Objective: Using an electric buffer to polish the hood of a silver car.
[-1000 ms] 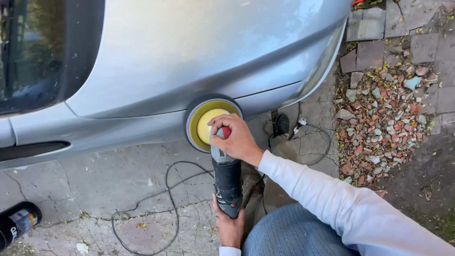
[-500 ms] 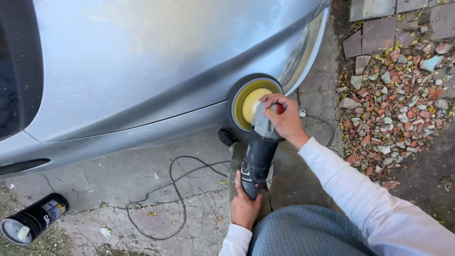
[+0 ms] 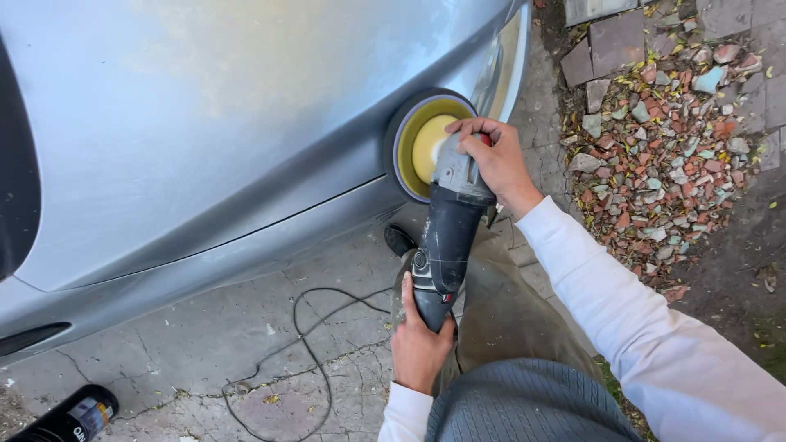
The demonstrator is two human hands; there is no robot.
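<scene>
The yellow pad's (image 3: 427, 146) working face is hidden against the silver car panel (image 3: 213, 123). The dark grey polisher (image 3: 446, 233) is held two-handed: left hand (image 3: 419, 348) wrapped around its rear handle, right hand (image 3: 495, 160) clasping the head.

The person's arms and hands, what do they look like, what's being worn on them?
Both hands, left hand and right hand, are bare: no gloves, rings or watch visible. Each arm wears a plain white long sleeve reaching the wrist, with a snug cuff on the left.
</scene>
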